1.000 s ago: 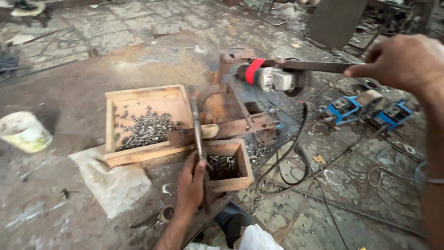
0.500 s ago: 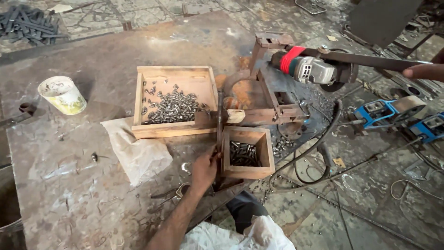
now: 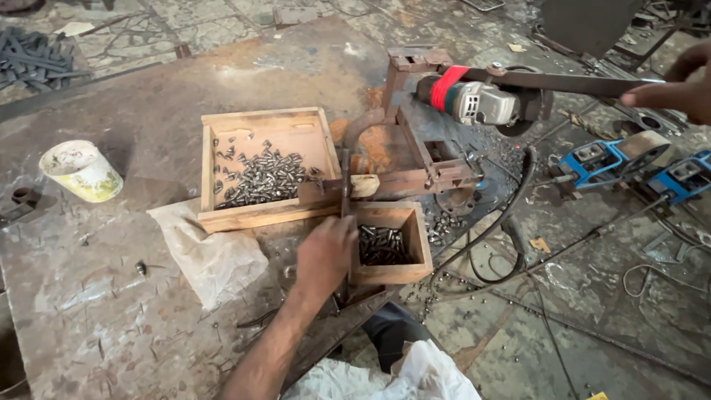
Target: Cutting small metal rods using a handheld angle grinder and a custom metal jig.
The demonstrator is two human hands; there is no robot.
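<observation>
My left hand (image 3: 326, 252) grips the near end of a thin metal rod (image 3: 345, 181) that runs away from me into a rusty jig (image 3: 415, 159). Beside that hand stands a small wooden box (image 3: 404, 248) holding short cut metal pieces. My right hand (image 3: 674, 89) holds the end of a long dark lever (image 3: 563, 81) at the upper right. An angle grinder (image 3: 474, 100) with a red band is fixed to this lever, raised above the jig. A larger wooden tray (image 3: 263, 167) with several small metal pieces lies left of the jig.
A stained paper cup (image 3: 81, 170) stands at the left on the steel plate (image 3: 111, 311). A crumpled plastic sheet (image 3: 211, 248) lies before the tray. Black cables (image 3: 511, 237) loop over the floor at right, near two blue clamps (image 3: 637, 167). Dark rods (image 3: 33, 59) are piled top left.
The view has swung left and pulled back, so my right hand now sits at the frame's right edge. Left hand stays on the rod; grinder remains raised.
</observation>
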